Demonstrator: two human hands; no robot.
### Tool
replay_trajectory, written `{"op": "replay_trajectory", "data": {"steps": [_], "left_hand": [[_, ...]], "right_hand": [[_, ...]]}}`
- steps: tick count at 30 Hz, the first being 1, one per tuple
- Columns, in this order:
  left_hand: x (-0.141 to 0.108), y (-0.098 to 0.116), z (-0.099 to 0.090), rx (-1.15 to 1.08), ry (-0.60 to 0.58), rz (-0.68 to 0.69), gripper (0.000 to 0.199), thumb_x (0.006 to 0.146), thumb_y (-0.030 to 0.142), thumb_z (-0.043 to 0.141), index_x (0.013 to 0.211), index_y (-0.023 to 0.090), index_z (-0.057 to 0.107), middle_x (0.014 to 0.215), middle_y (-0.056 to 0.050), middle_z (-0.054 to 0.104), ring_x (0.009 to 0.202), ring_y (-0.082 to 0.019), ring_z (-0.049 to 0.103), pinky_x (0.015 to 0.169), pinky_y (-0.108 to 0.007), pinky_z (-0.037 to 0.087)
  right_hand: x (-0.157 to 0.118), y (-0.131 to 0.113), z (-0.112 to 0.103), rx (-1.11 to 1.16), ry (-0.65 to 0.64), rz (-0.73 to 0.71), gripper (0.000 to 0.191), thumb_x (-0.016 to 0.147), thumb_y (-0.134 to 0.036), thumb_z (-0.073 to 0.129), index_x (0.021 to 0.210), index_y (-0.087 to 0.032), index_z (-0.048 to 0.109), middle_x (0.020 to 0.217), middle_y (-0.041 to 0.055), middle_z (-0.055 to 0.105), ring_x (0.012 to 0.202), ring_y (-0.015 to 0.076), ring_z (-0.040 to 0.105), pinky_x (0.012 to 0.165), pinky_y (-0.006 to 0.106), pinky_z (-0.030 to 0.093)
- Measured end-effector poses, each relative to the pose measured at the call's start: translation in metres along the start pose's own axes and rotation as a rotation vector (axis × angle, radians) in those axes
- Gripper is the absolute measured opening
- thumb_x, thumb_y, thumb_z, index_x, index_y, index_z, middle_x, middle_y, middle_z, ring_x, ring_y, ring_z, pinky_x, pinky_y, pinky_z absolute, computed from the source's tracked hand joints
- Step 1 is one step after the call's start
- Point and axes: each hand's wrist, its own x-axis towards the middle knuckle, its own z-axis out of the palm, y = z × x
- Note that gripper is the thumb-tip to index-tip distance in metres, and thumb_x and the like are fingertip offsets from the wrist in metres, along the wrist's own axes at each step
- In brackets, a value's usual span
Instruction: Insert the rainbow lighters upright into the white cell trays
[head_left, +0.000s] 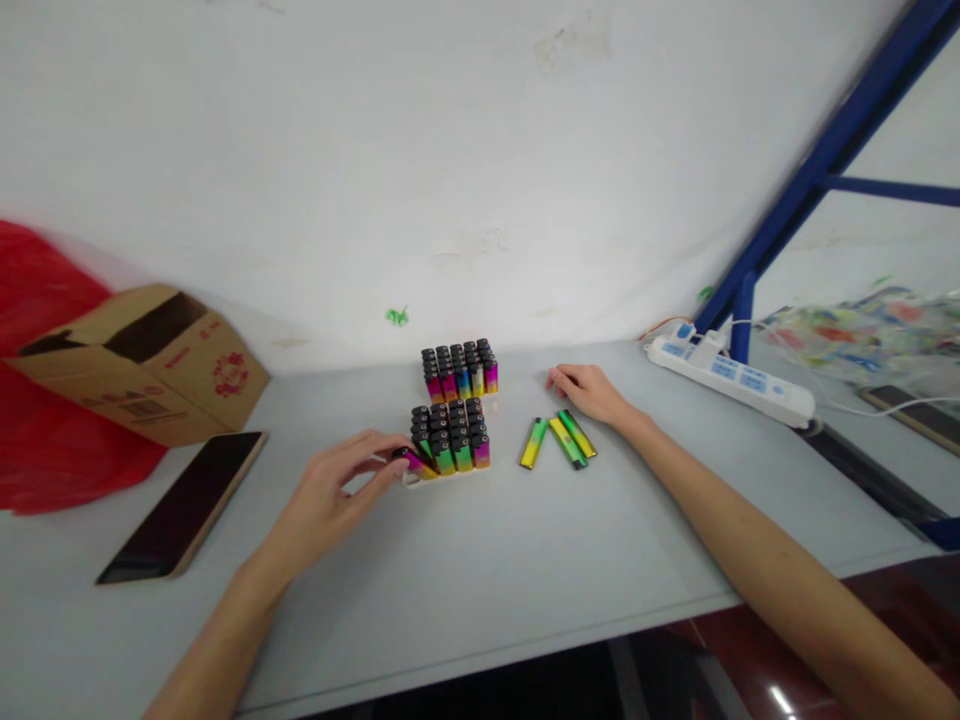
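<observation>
My left hand pinches a purple-and-yellow lighter with a black top between thumb and fingers. This lighter leans at the front left corner of the nearer group of lighters, which stand upright in rows in a white tray. Behind them is a second upright group of multicoloured lighters. My right hand rests on the table with its fingers curled in and nothing visible in them. Just in front of it lie three loose yellow-green lighters, two of them touching.
On the grey table, a phone-like dark slab lies at left before an open cardboard box and a red bag. At right are a white power strip with cables and a blue metal frame. A white wall rises behind.
</observation>
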Motion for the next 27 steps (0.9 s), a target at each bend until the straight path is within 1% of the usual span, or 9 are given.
{"op": "replay_trajectory", "data": {"steps": [6,8,10,13,15,17,21,24,27], "left_hand": [[0.003,0.007,0.006,0.14,0.028,0.109,0.023,0.097,0.041,0.064,0.107,0.024,0.074,0.099,-0.005,0.074,0.086,-0.021,0.071,0.08,-0.031,0.059],[0.001,0.005,0.012,0.169,0.048,0.129,0.024,0.097,0.039,0.064,0.115,0.024,0.071,0.102,-0.005,0.073,0.083,-0.019,0.071,0.08,-0.032,0.059],[0.0,0.002,0.016,0.197,0.076,0.159,0.036,0.097,0.038,0.065,0.132,0.026,0.064,0.114,-0.006,0.07,0.085,-0.018,0.07,0.085,-0.034,0.059],[-0.001,-0.005,0.015,0.265,0.098,0.15,0.067,0.092,0.042,0.071,0.152,0.03,0.045,0.132,-0.009,0.063,0.1,-0.022,0.069,0.096,-0.041,0.058],[0.0,-0.011,0.013,0.316,0.058,0.096,0.089,0.083,0.049,0.079,0.158,0.031,0.035,0.141,-0.011,0.059,0.112,-0.027,0.067,0.101,-0.046,0.056],[0.001,-0.017,0.011,0.351,-0.002,0.038,0.098,0.078,0.055,0.081,0.16,0.029,0.032,0.147,-0.013,0.057,0.119,-0.032,0.065,0.104,-0.051,0.054],[0.005,-0.025,0.01,0.372,-0.032,-0.009,0.072,0.083,0.058,0.075,0.143,0.025,0.055,0.131,-0.011,0.07,0.116,-0.035,0.068,0.103,-0.052,0.054],[0.009,-0.024,0.013,0.346,-0.014,-0.024,0.07,0.079,0.058,0.078,0.138,0.024,0.06,0.121,-0.012,0.075,0.106,-0.036,0.072,0.095,-0.049,0.058],[0.016,-0.021,0.024,0.337,-0.022,-0.023,0.068,0.08,0.058,0.077,0.136,0.022,0.062,0.121,-0.013,0.075,0.106,-0.035,0.072,0.095,-0.048,0.058]], "right_hand": [[0.0,-0.004,-0.001,0.016,-0.008,0.007,0.045,0.106,-0.043,0.039,0.087,-0.019,0.071,0.069,0.0015,0.066,0.064,0.0166,0.06,0.066,0.027,0.04],[-0.001,-0.004,-0.001,0.016,-0.007,0.01,0.044,0.106,-0.042,0.039,0.087,-0.019,0.071,0.068,0.0013,0.066,0.063,0.0165,0.059,0.066,0.027,0.04],[-0.001,-0.003,-0.001,0.016,-0.005,0.011,0.043,0.106,-0.041,0.039,0.088,-0.019,0.071,0.068,0.0011,0.065,0.063,0.0165,0.059,0.065,0.027,0.04],[-0.001,-0.003,0.0,0.016,-0.003,0.008,0.043,0.106,-0.041,0.039,0.088,-0.019,0.071,0.067,0.001,0.065,0.063,0.0167,0.059,0.065,0.027,0.04],[-0.001,-0.003,0.0,0.016,-0.004,0.003,0.043,0.106,-0.041,0.039,0.088,-0.019,0.071,0.068,0.0011,0.065,0.063,0.0168,0.059,0.065,0.027,0.04],[0.0,-0.002,0.0,0.017,-0.007,-0.002,0.043,0.106,-0.041,0.04,0.087,-0.019,0.071,0.068,0.0013,0.066,0.064,0.0168,0.06,0.066,0.027,0.04],[0.0,-0.001,0.0,0.019,-0.004,-0.006,0.043,0.106,-0.041,0.039,0.088,-0.019,0.071,0.069,0.0014,0.067,0.063,0.0166,0.059,0.066,0.027,0.04],[0.001,0.0,0.001,0.026,0.001,-0.007,0.043,0.106,-0.042,0.04,0.088,-0.019,0.071,0.069,0.0012,0.067,0.063,0.0164,0.059,0.066,0.027,0.04],[0.001,0.0,0.002,0.039,0.011,-0.009,0.043,0.106,-0.043,0.04,0.088,-0.019,0.072,0.068,0.0009,0.067,0.063,0.0162,0.059,0.066,0.027,0.041]]}}
